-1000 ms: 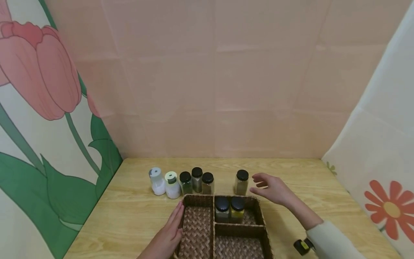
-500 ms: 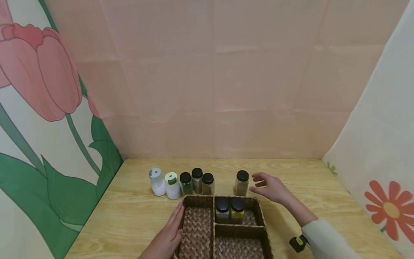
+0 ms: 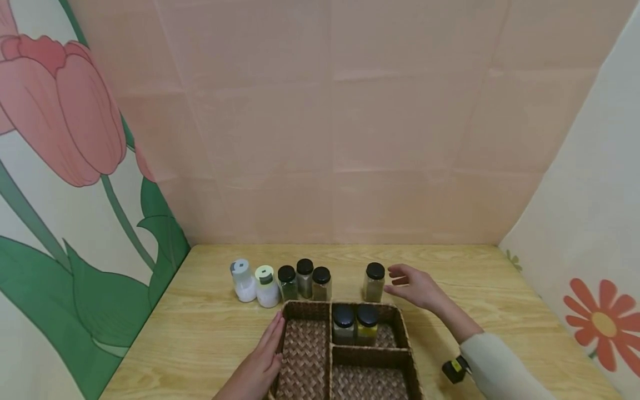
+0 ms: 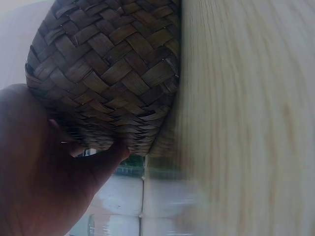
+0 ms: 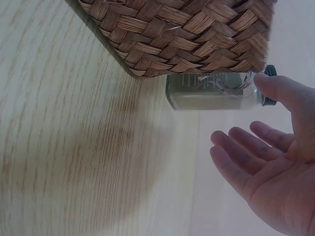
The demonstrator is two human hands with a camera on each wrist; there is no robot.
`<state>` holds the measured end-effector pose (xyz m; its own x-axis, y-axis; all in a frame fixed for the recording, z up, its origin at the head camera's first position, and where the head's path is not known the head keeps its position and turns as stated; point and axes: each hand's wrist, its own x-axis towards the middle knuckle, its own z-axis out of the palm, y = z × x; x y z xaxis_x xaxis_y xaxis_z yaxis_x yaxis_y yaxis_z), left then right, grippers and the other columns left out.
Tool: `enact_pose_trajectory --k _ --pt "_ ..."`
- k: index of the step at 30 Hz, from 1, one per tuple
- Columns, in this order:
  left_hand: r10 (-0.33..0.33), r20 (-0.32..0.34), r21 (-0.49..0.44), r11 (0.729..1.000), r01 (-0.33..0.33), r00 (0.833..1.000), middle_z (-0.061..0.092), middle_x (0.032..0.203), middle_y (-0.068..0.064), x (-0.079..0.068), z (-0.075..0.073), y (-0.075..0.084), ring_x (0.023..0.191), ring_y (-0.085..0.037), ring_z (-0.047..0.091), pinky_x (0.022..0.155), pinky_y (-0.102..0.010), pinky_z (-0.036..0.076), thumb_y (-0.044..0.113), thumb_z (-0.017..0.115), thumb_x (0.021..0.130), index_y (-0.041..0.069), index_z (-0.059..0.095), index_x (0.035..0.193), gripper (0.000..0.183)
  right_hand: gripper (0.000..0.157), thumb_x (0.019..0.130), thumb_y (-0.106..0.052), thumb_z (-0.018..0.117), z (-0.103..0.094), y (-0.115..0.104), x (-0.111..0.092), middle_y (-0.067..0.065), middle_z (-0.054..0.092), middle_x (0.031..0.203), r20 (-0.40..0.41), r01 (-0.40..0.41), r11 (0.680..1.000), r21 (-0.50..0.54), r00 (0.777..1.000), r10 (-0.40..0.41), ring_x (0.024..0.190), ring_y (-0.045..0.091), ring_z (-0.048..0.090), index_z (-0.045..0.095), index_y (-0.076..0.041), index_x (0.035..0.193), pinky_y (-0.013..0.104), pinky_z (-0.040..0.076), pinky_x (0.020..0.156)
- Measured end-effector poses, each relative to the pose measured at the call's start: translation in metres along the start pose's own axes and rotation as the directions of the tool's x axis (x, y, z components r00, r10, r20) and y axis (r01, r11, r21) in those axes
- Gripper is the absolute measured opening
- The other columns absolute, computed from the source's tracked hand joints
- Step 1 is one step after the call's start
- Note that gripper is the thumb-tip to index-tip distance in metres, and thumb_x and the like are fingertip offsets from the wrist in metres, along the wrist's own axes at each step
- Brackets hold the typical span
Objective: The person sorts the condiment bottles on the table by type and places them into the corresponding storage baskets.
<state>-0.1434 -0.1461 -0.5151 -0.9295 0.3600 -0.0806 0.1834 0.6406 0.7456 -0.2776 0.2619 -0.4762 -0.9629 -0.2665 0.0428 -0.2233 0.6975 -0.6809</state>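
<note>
Left grip (image 3: pixel 260 355) against a divided woven basket (image 3: pixel 304 355), right grip (image 3: pixel 419 288) just beside a lone black-lidded jar (image 3: pixel 374 285).

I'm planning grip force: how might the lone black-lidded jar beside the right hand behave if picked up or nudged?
The jar is probably stiff, judging by its straight, clear sides. Standing taller than it is wide, it could tip if pushed near its black lid. Its smooth, glossy surface may be somewhat slippery.
</note>
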Motion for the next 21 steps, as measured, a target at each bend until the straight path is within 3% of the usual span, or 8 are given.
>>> enact_pose_trajectory --k 13,21 --pt "0.015 -0.004 -0.004 1.000 -0.015 1.000 -0.001 0.171 0.001 -0.001 -0.001 0.002 0.153 -0.032 0.018 0.118 -0.061 0.024 0.013 0.044 0.104 0.013 0.011 0.164 0.069 0.068 0.094 -0.035 0.073 0.005 0.010 0.012 0.029 0.057 0.137 -0.005 0.030 0.999 0.018 1.000 -0.030 0.121 0.047 0.059 0.048 0.004 0.144 0.054 0.056 0.092" --pt "0.010 0.001 -0.004 1.000 -0.010 1.000 0.000 0.171 0.000 -0.002 0.000 0.002 0.153 -0.032 0.017 0.118 -0.061 0.023 0.014 0.045 0.104 0.013 0.011 0.164 0.069 0.068 0.092 -0.037 0.075 0.011 0.014 0.018 0.026 0.055 0.140 0.029 0.059 0.996 0.060 0.998 -0.061 0.124 0.048 0.056 0.049 0.000 0.144 0.053 0.057 0.093"
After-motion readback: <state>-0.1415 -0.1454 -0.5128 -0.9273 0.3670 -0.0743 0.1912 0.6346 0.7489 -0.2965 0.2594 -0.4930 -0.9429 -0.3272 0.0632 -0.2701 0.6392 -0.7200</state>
